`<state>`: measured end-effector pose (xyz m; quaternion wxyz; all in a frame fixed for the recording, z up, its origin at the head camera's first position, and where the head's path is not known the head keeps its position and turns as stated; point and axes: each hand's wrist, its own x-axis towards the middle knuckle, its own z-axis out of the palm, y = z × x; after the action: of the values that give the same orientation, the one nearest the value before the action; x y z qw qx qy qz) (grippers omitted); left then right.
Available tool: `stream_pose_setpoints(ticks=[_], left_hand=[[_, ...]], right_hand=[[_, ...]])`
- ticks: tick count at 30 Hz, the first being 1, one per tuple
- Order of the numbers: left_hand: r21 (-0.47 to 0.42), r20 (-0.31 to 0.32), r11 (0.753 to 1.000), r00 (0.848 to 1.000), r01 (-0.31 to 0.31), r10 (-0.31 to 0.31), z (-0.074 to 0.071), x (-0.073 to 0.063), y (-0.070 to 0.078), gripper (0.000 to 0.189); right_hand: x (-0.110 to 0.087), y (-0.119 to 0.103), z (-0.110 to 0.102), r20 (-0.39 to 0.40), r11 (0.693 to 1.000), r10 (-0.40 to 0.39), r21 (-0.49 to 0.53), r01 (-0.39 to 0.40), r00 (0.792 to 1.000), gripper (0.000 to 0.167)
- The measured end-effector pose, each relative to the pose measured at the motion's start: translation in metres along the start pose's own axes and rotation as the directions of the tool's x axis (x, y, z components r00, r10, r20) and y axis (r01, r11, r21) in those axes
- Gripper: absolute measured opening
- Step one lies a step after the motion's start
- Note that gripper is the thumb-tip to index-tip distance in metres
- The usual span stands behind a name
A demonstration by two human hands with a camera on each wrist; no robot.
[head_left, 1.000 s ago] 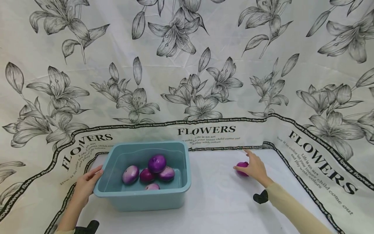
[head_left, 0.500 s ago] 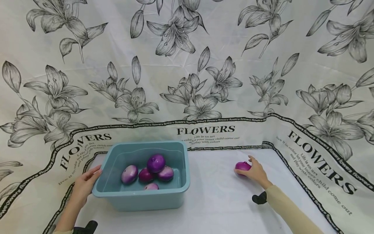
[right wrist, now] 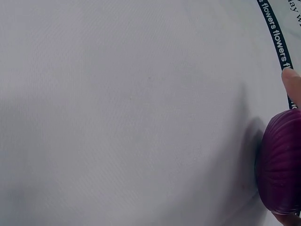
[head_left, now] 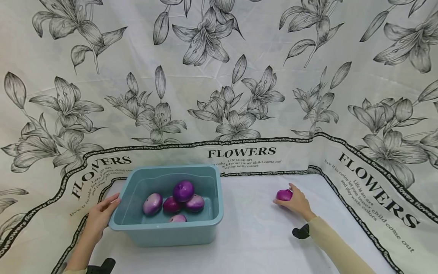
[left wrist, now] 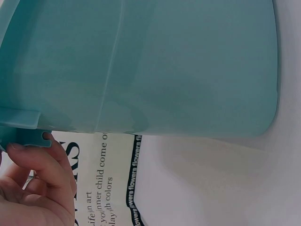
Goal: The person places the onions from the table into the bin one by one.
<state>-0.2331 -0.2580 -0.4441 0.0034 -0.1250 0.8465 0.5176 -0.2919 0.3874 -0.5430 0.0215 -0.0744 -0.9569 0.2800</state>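
A light-blue plastic basin [head_left: 178,232] stands at the left of the table. My left hand [head_left: 100,215] grips its left rim; in the left wrist view the thumb and curled fingers [left wrist: 44,165] hold the lip at the basin's end. Away to the right, my right hand [head_left: 297,203] holds a red onion [head_left: 284,195] at the table, thumb along the near side and fingers behind. In the right wrist view, the ridged purple onion [right wrist: 281,162] sits at the right edge, a fingertip [right wrist: 292,84] above it and the thumb partly hidden below.
Several purple onions [head_left: 183,191] lie inside the basin, one on top of others and one partly hidden by the front wall. White cloth [head_left: 249,213] covers the table between basin and right hand. A flower-printed curtain [head_left: 219,95] rises behind and along both sides.
My right hand has come down from spread fingers and drawn in around the onion, uncovering more of it from above. The left hand and the basin have stayed in place.
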Motion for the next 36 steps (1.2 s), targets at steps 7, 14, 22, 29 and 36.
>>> stream_pose_setpoints(ticks=[7,14,22,29,36], left_hand=[[-0.003,-0.003,1.000,1.000,-0.002,0.002,0.001,0.001,-0.001,0.065],[-0.008,-0.006,1.000,1.000,-0.007,0.007,0.002,-0.001,0.000,0.064],[-0.050,-0.013,0.998,1.000,-0.029,0.029,0.002,0.022,-0.027,0.063],[-0.094,-0.008,0.993,0.998,-0.067,0.067,-0.002,0.037,-0.045,0.064],[-0.047,-0.014,0.998,1.000,-0.028,0.027,0.001,0.019,-0.022,0.070]], right_hand=[[0.001,0.003,0.004,-0.036,1.000,0.006,-0.019,-0.007,0.999,0.104],[-0.001,0.000,0.004,-0.051,0.999,-0.039,-0.006,0.039,0.998,0.091],[-0.003,-0.006,0.004,-0.005,0.998,-0.065,0.010,0.065,0.998,0.090],[-0.001,-0.020,0.003,-0.003,0.996,-0.086,0.040,0.086,0.996,0.087],[0.003,-0.052,-0.003,-0.028,0.984,-0.170,0.040,0.171,0.985,0.080]])
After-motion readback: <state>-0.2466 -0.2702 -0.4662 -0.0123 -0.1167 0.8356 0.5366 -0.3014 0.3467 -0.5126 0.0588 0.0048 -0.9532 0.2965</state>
